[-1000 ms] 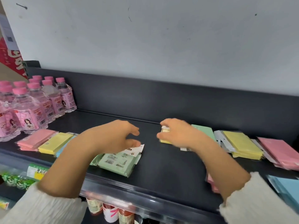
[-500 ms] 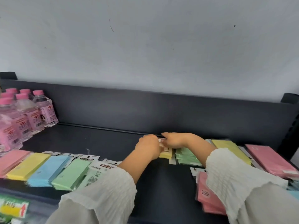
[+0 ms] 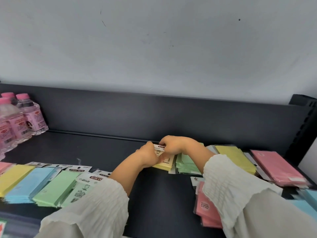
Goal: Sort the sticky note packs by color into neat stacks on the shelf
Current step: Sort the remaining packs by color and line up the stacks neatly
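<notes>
1. Swung further right and down since the earlier frames, with fewer pink-capped bottles (image 3: 20, 121) left in view at the far left and both hands closed in at the shelf's middle.
2. Nearest, cut by the lower edge: white sleeves, a pink stack (image 3: 208, 208) half under the right sleeve, a blue pack (image 3: 310, 198) barely showing at the right border.
3. Lined along the left front of the shelf (image 3: 89, 148): yellow (image 3: 12, 177), blue (image 3: 32, 182) and green (image 3: 54, 186) packs, edges blurred, header print only partly legible.
4. Mid-shelf: left hand (image 3: 147, 156) and right hand (image 3: 175, 145) both pinched on a pale yellow pack (image 3: 164, 164), lying flat just beside the green stack (image 3: 187, 163); fingers curled shut on its white header card.
5. Best handled, by judgement: squared by the corners, kept flat, slid clear of the green stack rather than onto it, carried toward the yellow stack (image 3: 235, 158) beyond.
6. Farthest right: pink stack (image 3: 276, 167), smeared at its front edge.
7. Hidden: pack count under the hands, exact fingertip contact, anything under the sleeves.
</notes>
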The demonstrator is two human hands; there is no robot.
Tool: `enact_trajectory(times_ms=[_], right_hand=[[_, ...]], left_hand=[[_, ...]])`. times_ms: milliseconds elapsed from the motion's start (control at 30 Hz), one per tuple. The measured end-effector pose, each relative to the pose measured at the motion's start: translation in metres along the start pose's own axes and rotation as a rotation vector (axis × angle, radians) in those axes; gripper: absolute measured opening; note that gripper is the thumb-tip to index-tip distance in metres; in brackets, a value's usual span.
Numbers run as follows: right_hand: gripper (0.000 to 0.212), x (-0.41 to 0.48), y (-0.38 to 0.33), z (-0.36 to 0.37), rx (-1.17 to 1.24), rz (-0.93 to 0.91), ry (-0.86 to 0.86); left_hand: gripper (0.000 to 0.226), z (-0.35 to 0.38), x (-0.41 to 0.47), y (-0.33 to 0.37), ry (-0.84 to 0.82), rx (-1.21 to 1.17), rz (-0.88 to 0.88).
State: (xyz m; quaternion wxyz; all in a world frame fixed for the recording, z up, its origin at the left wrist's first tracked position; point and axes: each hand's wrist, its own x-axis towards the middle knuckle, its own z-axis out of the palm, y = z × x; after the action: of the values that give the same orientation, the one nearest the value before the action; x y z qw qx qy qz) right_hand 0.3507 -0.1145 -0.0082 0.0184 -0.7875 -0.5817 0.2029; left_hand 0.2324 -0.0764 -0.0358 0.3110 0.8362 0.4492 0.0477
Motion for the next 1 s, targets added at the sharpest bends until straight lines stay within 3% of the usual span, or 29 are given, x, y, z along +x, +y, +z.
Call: enact_trajectory(times_ms=[267, 433, 600, 700, 833, 900, 1000], right_hand=[[0.046, -0.02, -0.008, 0.007, 0.071, -0.055, 0.168], [0.051, -0.043, -0.018, 0.009, 0.003, -0.183, 0.382], [0.028, -0.079, -0.011, -0.001, -0.032, -0.182, 0.259], [0.025, -0.094, -0.008, 0.017, -0.009, -0.137, 0.296], [0.04, -0.11, -0.013, 0.039, 0.182, -0.158, 0.4], [0.048, -0.123, -0.019, 0.045, 0.402, -0.172, 0.458], [0.039, -0.143, -0.029, 0.061, 0.836, -0.171, 0.612]], left_hand=[[0.06, -0.007, -0.012, -0.004, -0.021, -0.09, 0.023], [0.077, -0.005, -0.042, 0.004, 0.154, 0.03, 0.091], [0.059, 0.005, -0.071, -0.002, 0.277, -0.024, 0.206], [0.067, 0.013, -0.089, -0.002, 0.348, -0.036, 0.219], [0.072, 0.021, -0.112, -0.005, 0.31, -0.209, 0.183], [0.067, 0.022, -0.125, -0.008, 0.36, -0.352, 0.171], [0.055, 0.026, -0.145, -0.007, 0.514, -0.565, 0.193]])
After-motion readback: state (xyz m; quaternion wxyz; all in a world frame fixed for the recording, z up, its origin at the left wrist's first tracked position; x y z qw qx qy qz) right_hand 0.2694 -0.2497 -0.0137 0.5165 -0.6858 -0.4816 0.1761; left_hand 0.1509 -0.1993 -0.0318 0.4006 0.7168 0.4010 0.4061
